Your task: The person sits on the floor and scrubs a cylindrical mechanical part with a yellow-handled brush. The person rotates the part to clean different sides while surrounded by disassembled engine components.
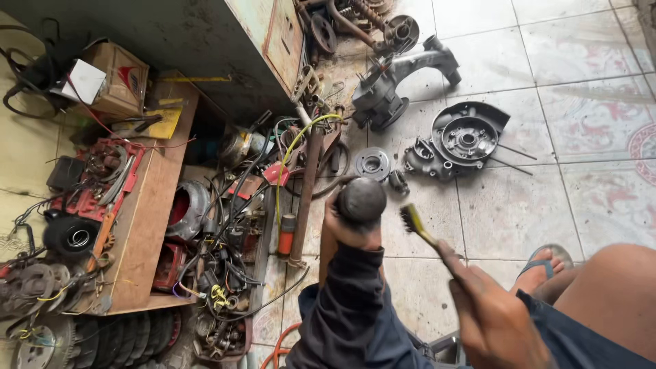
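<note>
- The left hand (347, 229), at the picture's centre, is closed around a dark round metal part (361, 201) held up above the tiled floor (506, 205).
- The right hand (488, 307), at 5 o'clock, grips a yellow-handled wire brush (417, 225), its bristles just beside the part at 3 o'clock.
- An engine cover (459, 140) lies on the floor at 1 o'clock.
- A wooden board (147, 225) sits at 9 o'clock.

A pale tiled floor (547, 82), patterned faintly in red and grimy near the middle, fills the right side. Left of it stands a worn green metal cabinet (205, 48). Below the cabinet lies a low wooden board (154, 205), and beyond that, at the far left edge, a yellowish wall (20, 143). Daylight falls evenly, without hard shadows.
</note>
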